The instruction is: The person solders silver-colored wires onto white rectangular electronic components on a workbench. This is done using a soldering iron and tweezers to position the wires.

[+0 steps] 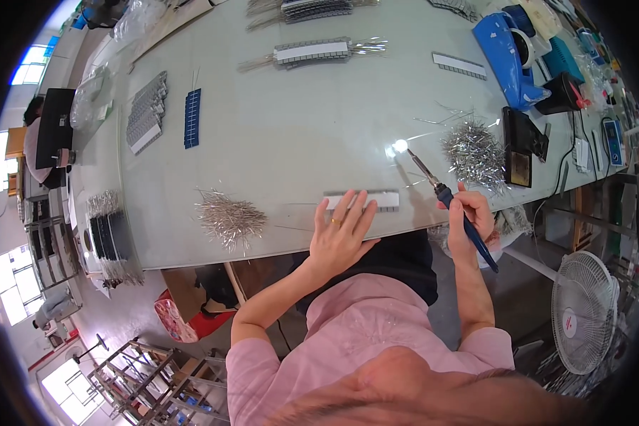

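My left hand (338, 236) lies flat with its fingers stretched out over a grey strip with a white top (386, 201), near the table's front edge. The strip's middle is hidden under the fingers. A thin wire sticks out from its left end. In my right hand (468, 219) is a soldering iron (444, 193) with a dark blue handle, its metal tip pointing up and left. The tip is apart from the strip. Beyond the iron lies a heap of short shiny wires (473, 155). Another wire heap (231, 219) rests left of my left hand.
Behind are a wired strip bundle (312, 52) and a blue tape dispenser (500, 60). A dark soldering stand (518, 153) stands at the right. Grey strips (148, 112) and a blue strip (192, 118) lie at the left. A fan (582, 312) stands beside the table.
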